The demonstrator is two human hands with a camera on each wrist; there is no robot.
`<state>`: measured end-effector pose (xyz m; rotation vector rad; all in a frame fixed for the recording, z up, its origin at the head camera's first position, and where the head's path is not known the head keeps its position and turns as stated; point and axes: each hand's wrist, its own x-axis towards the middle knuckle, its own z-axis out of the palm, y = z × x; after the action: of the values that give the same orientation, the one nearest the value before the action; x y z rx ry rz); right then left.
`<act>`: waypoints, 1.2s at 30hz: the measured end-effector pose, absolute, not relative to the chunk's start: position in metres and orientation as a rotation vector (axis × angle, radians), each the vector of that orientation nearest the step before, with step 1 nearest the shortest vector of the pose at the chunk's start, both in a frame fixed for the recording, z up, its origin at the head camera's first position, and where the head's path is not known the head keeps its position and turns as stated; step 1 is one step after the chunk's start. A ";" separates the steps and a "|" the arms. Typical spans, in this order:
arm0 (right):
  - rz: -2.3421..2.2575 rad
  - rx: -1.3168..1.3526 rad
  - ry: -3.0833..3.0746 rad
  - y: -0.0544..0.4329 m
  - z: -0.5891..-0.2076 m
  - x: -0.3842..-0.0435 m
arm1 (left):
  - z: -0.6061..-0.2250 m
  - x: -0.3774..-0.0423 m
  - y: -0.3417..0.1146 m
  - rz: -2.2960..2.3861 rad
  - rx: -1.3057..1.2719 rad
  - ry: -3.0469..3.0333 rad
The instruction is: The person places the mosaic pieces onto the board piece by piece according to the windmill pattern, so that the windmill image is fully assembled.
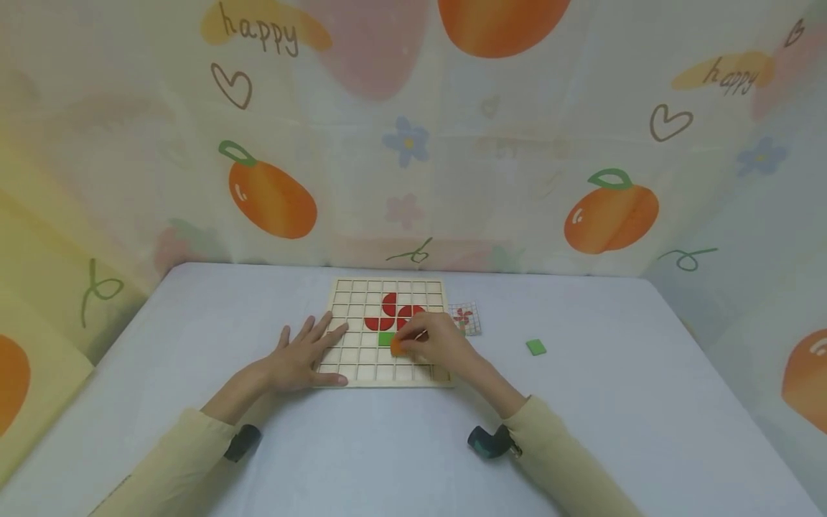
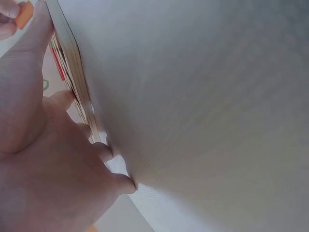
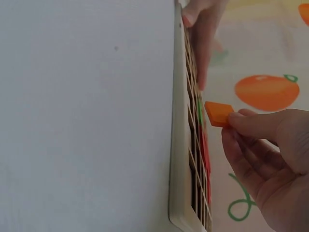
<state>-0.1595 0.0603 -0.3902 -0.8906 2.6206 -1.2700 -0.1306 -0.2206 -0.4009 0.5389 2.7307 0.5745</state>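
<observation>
A wooden grid board (image 1: 357, 373) lies on the white table with red quarter-round tiles (image 1: 390, 304) and a green square tile (image 1: 386, 339) set in its cells. My right hand (image 1: 438, 343) pinches an orange square tile (image 3: 218, 114) between thumb and fingers, just above the board near the green tile. In the right wrist view the orange tile is tilted and apart from the grid. My left hand (image 1: 302, 359) rests with spread fingers on the board's left edge, thumb at the near corner. The right hand hides part of the board's right side.
A small pattern card (image 1: 470, 318) showing a red pinwheel lies against the board's right edge, partly behind the right hand. Farther right, a loose green tile (image 1: 536, 347) lies on the table (image 1: 620, 402). A fruit-printed cloth (image 1: 452, 208) hangs behind the table.
</observation>
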 end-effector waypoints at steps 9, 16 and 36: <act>-1.272 -0.935 2.583 0.050 -0.399 -0.157 | -0.401 -0.130 -0.221 0.580 0.548 2.733; -1.105 -0.963 2.686 0.042 -0.399 -0.155 | -0.401 -0.130 -0.221 0.581 0.541 2.730; -0.909 -0.960 2.778 0.030 -0.397 -0.153 | -0.399 -0.129 -0.221 0.597 0.552 2.728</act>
<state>-0.1528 0.0300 -0.3967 -0.9596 2.7777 -0.9089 -0.1292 -0.2210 -0.3993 0.5520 2.7279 0.5966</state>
